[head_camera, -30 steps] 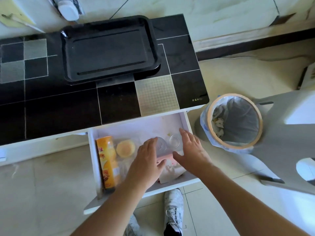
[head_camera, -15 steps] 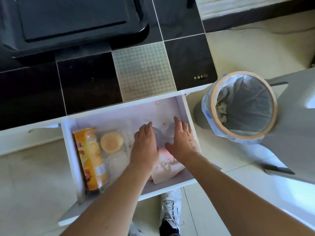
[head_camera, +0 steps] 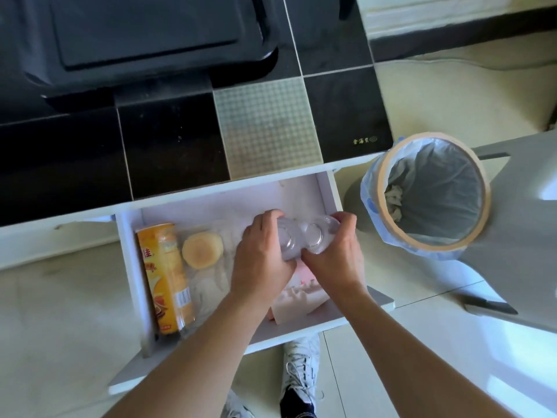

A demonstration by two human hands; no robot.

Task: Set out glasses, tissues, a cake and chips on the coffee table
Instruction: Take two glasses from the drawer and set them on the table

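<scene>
Left fingers point(head_camera: 272, 217): curled round the left clear glass point(head_camera: 287, 241), gripping it.
Right fingers point(head_camera: 346, 218): curled round the right clear glass point(head_camera: 316, 236), gripping it.
Left hand point(head_camera: 262, 260), right hand point(head_camera: 334, 263): side by side at frame centre, the two glasses touching between them, held over the open drawer point(head_camera: 325, 191).
Tissue pack point(head_camera: 298, 300): pink and white, lay in the drawer beneath the hands.
Cake point(head_camera: 202, 250): round, in clear wrap, left of the hands.
Chips can point(head_camera: 164, 276): orange, lay against the drawer's left wall.
Surface point(head_camera: 168, 146): black tiled, above the drawer, carried a black tray point(head_camera: 144, 34) at upper left.
Bin point(head_camera: 428, 194): lined, on the floor at right.
</scene>
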